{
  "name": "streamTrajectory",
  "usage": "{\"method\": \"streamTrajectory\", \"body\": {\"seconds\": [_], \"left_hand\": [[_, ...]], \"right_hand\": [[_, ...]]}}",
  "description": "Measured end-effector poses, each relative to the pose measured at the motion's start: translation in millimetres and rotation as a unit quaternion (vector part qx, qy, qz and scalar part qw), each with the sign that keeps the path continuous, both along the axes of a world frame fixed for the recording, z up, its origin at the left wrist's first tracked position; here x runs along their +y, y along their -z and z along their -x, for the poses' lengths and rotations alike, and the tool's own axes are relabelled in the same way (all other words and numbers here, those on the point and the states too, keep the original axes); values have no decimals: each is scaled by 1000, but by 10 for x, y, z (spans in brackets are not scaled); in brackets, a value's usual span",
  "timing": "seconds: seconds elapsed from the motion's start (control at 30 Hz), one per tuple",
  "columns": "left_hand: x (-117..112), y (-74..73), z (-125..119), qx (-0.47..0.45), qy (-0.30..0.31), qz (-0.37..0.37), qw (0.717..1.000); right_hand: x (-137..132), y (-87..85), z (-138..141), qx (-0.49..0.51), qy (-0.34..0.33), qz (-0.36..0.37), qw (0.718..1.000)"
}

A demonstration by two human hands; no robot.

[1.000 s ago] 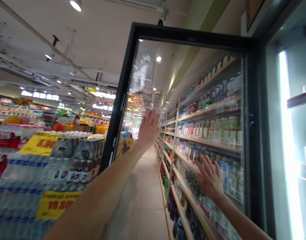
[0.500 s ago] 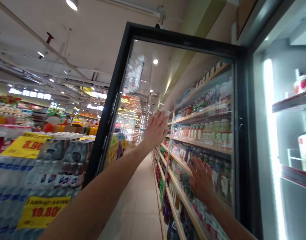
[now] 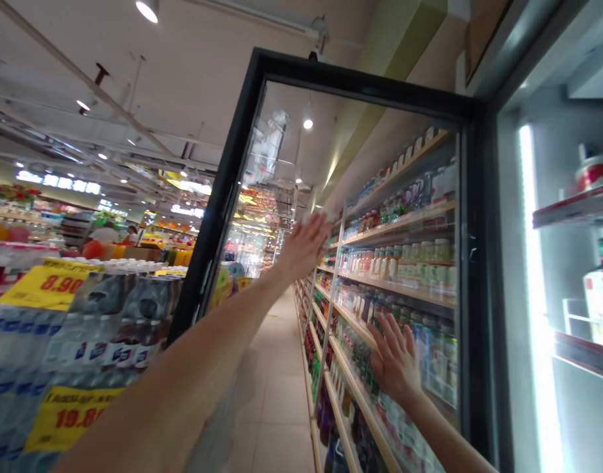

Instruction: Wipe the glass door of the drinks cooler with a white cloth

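Observation:
A black-framed glass door stands swung open in front of me. My left hand lies against its glass near the middle, fingers stretched out and pressing a white cloth. Only a pale edge of the cloth shows past the fingers. Lower and to the right, my right hand is raised at the glass with its fingers spread, holding nothing. Whether its palm touches the pane, I cannot tell.
Through the glass are shelves of bottled drinks and a tiled aisle. On the right is the lit cooler interior with products on shelves. Stacked bottle packs with yellow price signs stand at left.
My left hand has slid slightly left across the glass with the cloth. My right hand has shifted only a little. The view has moved slightly.

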State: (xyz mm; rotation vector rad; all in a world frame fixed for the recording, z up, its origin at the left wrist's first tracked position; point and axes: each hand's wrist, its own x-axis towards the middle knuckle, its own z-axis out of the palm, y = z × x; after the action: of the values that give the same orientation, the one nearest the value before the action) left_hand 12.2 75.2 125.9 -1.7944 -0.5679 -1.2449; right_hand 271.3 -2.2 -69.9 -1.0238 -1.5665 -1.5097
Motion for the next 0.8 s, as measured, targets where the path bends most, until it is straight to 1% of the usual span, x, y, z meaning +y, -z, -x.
{"method": "streamTrajectory", "body": {"seconds": [0.03,0.07,0.1,0.13,0.17,0.2,0.23,0.27,0.3,0.33,0.37,0.4,0.43,0.47,0.5,0.53,0.57,0.6,0.63,0.67,0.7,0.73,0.77,0.8], "left_hand": [[21,-69,104,-90,1,16,996],[43,-127,197,-186,3,28,982],[60,-159,255,-246,5,39,969],[63,-155,264,-267,5,46,963],[50,-115,225,-249,5,48,967],[25,-48,150,-192,5,45,980],[-8,31,61,-107,6,36,994],[-39,103,-16,-10,9,24,1000],[-60,151,-60,74,9,13,997],[-68,165,-58,127,8,6,992],[-60,143,-11,139,6,4,990],[-40,93,68,104,3,7,995],[-15,32,155,35,0,15,999],[6,-24,225,-59,-1,24,998],[17,-57,260,-134,-3,33,990],[11,-57,247,-175,-6,40,984],[-10,-24,192,-165,-8,43,985],[-44,34,108,-108,-11,41,993],[-82,99,18,-14,-9,34,999],[-114,155,-53,88,-5,23,996],[-133,187,-84,160,-4,15,987],[-135,187,-65,189,-6,14,982],[-121,157,2,167,-12,18,986],[-94,110,104,99,-19,27,995]], "right_hand": [[-1,2,-7,-5,4,2,1000],[-2,4,-12,-9,7,3,1000],[-4,6,-16,-10,9,4,1000],[-6,8,-17,-7,8,5,1000],[-9,10,-16,-2,6,5,1000],[-13,12,-14,3,4,8,1000],[-16,12,-13,5,4,11,1000],[-20,12,-11,4,3,14,1000],[-23,12,-10,1,2,15,1000],[-26,11,-10,-1,1,15,1000],[-27,11,-10,-1,0,17,1000],[-28,11,-9,1,-1,17,1000],[-28,12,-9,3,-2,17,1000],[-28,14,-8,5,-2,17,1000],[-27,16,-9,7,-1,19,1000],[-26,18,-11,9,1,21,1000],[-26,21,-13,9,1,21,1000],[-26,22,-18,9,0,20,1000],[-26,23,-22,9,0,21,1000],[-27,23,-27,8,1,21,1000],[-28,21,-30,7,2,21,1000],[-29,18,-32,5,4,19,1000],[-29,15,-31,4,5,19,1000],[-29,13,-30,3,7,19,1000]]}}
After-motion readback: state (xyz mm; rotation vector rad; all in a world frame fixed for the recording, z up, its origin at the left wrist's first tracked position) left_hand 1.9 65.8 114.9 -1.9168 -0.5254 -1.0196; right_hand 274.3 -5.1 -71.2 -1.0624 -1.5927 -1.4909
